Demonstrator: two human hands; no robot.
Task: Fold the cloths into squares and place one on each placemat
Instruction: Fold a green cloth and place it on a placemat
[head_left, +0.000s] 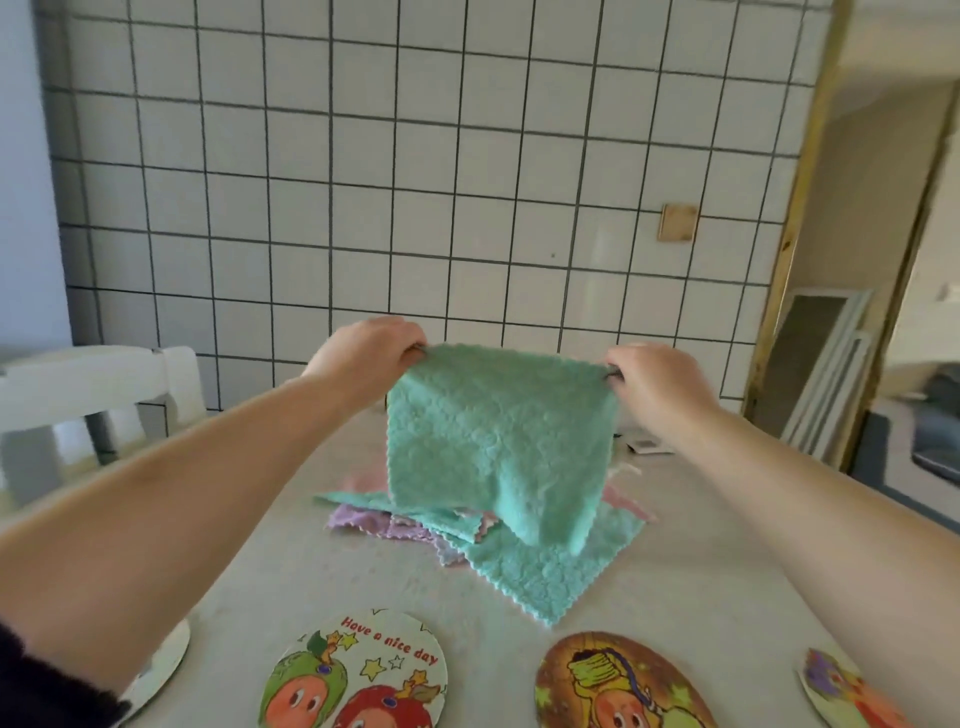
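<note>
Step in hand looks like cloth one, first fold. Left hand (371, 353) and right hand (652, 376) each pinch a top corner of the green cloth (498, 441), hanging above the pile (524, 566) mid-table (311, 582). Next: lay it flat, match corners. Placemats (358, 675) along near edge bare.

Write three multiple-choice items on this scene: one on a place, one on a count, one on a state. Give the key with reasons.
1. Where does the pile of loose cloths lie?
A. on the grey table
B. on the white chair
C. on a placemat

2. How many round picture placemats show, whole or in part?
A. two
B. four
C. six

3. How is the raised teal fleecy cloth held?
A. flat under one palm
B. pinched at its top corners by the left hand and right hand
C. balled in one fist

Key: 1 A, the pile rests on the tabletop; 2 B, four along the near edge; 3 B, it hangs between both hands.
</note>
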